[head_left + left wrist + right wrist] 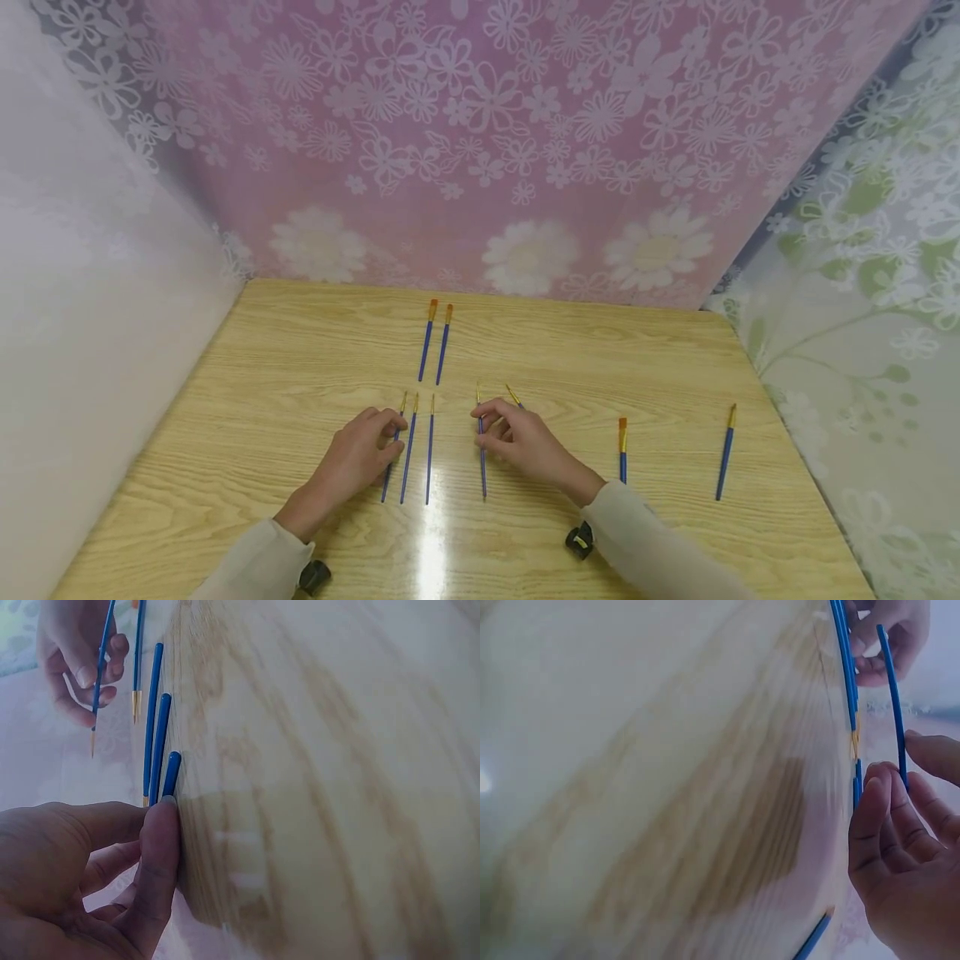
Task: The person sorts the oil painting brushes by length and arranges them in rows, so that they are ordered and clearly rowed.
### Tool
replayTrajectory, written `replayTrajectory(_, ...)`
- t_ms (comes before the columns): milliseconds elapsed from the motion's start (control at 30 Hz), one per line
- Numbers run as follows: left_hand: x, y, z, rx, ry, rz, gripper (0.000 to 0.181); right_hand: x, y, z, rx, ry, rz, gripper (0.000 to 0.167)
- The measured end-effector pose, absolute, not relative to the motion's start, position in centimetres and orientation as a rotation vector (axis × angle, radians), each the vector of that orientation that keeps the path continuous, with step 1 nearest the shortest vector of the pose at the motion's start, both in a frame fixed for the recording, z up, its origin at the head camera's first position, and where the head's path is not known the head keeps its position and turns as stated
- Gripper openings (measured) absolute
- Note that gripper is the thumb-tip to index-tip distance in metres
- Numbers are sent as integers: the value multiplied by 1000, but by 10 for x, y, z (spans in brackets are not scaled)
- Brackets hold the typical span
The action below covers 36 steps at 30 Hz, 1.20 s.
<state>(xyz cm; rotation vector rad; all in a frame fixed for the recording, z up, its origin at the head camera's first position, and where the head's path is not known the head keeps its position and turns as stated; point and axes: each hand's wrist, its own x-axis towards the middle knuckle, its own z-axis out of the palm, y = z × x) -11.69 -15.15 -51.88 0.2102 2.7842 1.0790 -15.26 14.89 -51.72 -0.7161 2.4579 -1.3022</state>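
Note:
My left hand [363, 446] pinches a thin blue paintbrush [386, 487] between thumb and fingers, the leftmost of a row of three. Beside it lie the middle paintbrush [409, 446] and the right one [430, 458], bristles toward the back. Between the thumb and fingers of my right hand [525, 442] is another thin paintbrush [483, 475], bristles pointing away from me. The right wrist view shows this held paintbrush [897, 705] raised off the table. Partly hidden behind the right hand is a paintbrush with a yellow ferrule [513, 395].
Two flat-tipped paintbrushes [426, 342] lie side by side toward the back of the wooden table [600, 358]. On the right are a flat paintbrush [622, 450], partly covered by the right sleeve, and a pointed one [725, 454]. Patterned cloth [480, 167] hangs behind the table.

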Motion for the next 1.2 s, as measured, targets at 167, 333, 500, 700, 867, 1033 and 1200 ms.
replayTrajectory(167, -117, -151, -519, 210, 2792, 1070, 22, -151, 140, -519, -717, 2456, -1288, 36)
replayTrajectory(333, -117, -151, -519, 204, 2785, 1083, 23, -151, 131, -521, -720, 2489, -1238, 34)
replayTrajectory(500, -118, -152, -520, 215, 2812, 1041, 22, -151, 120, -522, -730, 2505, -1199, 32)
replayTrajectory(700, -120, -152, -520, 231, 2834, 993, 21, -152, 109, -522, -723, 2504, -1166, 28)
replayTrajectory(867, -119, -152, -520, 246, 2852, 973, 20, -153, 105, -523, -733, 2504, -1148, 26)
replayTrajectory(1033, -120, -152, -520, 240, 2852, 968, 21, -153, 100, -524, -733, 2516, -1119, 25)
replayTrajectory(1200, -119, -152, -519, 235, 2843, 973, 21, -152, 95, -524, -733, 2552, -1062, 24)
